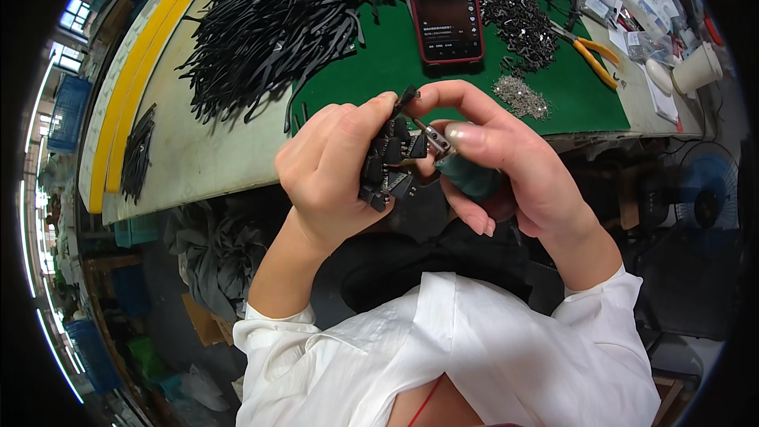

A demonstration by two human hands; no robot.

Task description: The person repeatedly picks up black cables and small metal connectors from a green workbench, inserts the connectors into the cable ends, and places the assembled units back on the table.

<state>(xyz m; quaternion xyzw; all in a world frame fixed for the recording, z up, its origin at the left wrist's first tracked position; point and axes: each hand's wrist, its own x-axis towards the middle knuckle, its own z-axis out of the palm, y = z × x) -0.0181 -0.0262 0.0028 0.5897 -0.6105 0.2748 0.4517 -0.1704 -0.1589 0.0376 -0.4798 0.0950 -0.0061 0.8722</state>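
My left hand (336,170) grips a bunch of small black plastic parts (385,162) just off the table's near edge. My right hand (506,162) holds a screwdriver with a dark green handle (466,176); its metal tip (431,136) points at the top part of the bunch. Thumb and forefinger of that hand also pinch a small black piece (407,97) above the bunch. Both hands touch each other over my lap.
A green mat (379,71) covers the table. On it lie a red-cased phone (443,4), a big heap of black strips (277,24), a pile of dark small parts (518,20), tiny silver screws (520,97) and orange-handled pliers (594,55). A white cup (697,69) stands at the right; yellow bars (126,87) lie left.
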